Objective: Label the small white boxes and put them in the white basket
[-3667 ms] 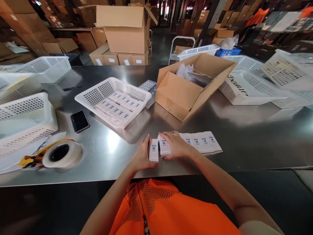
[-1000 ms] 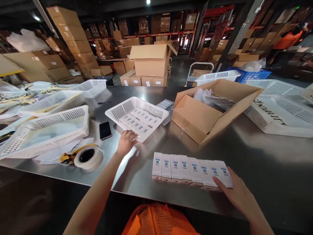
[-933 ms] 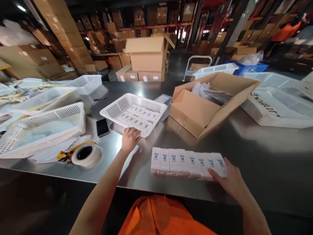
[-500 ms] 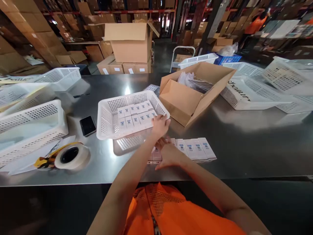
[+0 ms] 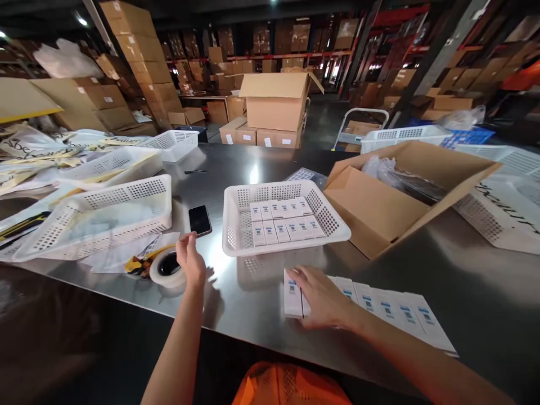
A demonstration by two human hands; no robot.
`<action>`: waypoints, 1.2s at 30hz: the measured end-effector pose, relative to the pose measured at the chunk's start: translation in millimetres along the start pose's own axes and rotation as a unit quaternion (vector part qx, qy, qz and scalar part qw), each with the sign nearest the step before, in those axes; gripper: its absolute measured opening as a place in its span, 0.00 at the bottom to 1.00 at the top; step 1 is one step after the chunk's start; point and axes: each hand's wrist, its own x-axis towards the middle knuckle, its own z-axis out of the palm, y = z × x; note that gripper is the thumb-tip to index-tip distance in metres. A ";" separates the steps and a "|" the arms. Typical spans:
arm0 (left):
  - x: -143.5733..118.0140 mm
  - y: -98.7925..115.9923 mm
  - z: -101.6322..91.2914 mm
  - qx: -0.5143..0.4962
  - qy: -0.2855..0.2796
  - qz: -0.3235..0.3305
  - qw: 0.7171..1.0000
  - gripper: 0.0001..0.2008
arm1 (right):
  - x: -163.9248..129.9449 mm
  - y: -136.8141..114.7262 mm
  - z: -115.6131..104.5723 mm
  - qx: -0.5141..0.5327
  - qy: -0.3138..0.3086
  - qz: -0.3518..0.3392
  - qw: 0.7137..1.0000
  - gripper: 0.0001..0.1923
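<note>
My left hand (image 5: pixel 192 261) is raised over the table beside the tape roll (image 5: pixel 166 269), fingers loosely bent and holding nothing. My right hand (image 5: pixel 323 298) spans the left part of a row of small white boxes (image 5: pixel 386 306), thumb at the near edge and fingers at the far edge, gripping a box. The box at the row's left end (image 5: pixel 292 292) shows beside the fingertips; the hand hides several others. Behind, a white perforated basket (image 5: pixel 230 225) holds two rows of similar white boxes (image 5: pixel 287 229) with blue print and codes.
A black phone (image 5: pixel 199 220) lies left of the basket, a pen (image 5: pixel 195 171) farther back. More white baskets (image 5: pixel 164 202) stand left, with papers (image 5: pixel 109 260). An open carton (image 5: pixel 379 208) with plastic inside stands right. The table's front edge runs before me.
My left hand has moved from the basket's near right corner leftward to beside the tape roll. My right hand stays at the box row, now at its left end. The view has turned left.
</note>
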 end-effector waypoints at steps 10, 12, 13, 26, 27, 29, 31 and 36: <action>-13.9 -56.6 21.6 0.053 -0.233 -0.091 0.967 0.12 | 205.9 -16.1 -111.0 -0.028 0.148 -0.121 0.981 0.51; -11.1 -59.3 19.7 0.053 -0.245 -0.094 0.964 0.11 | 258.2 -8.6 -99.5 -0.048 0.110 -0.122 0.985 0.51; -10.3 -60.3 19.3 0.051 -0.248 -0.097 0.963 0.11 | 277.2 -5.7 -93.3 -0.055 0.092 -0.122 0.987 0.52; -9.7 -59.0 24.1 0.090 -0.234 -0.104 0.963 0.09 | 250.0 -22.9 -59.0 0.060 -0.064 -0.174 0.981 0.63; -9.3 -58.2 23.7 0.092 -0.232 -0.105 0.963 0.10 | 249.7 -25.8 -52.5 0.043 -0.068 -0.177 0.981 0.62; -8.2 -55.4 23.1 0.092 -0.229 -0.107 0.963 0.11 | 249.3 -28.7 -48.1 0.017 -0.071 -0.180 0.981 0.60; -6.9 -51.7 22.4 0.089 -0.225 -0.112 0.964 0.11 | 243.0 -26.8 -58.3 0.020 -0.052 -0.172 0.984 0.59; -7.0 -44.0 17.6 0.094 -0.202 -0.144 0.964 0.09 | 166.9 5.9 -118.1 0.034 0.058 -0.137 0.988 0.55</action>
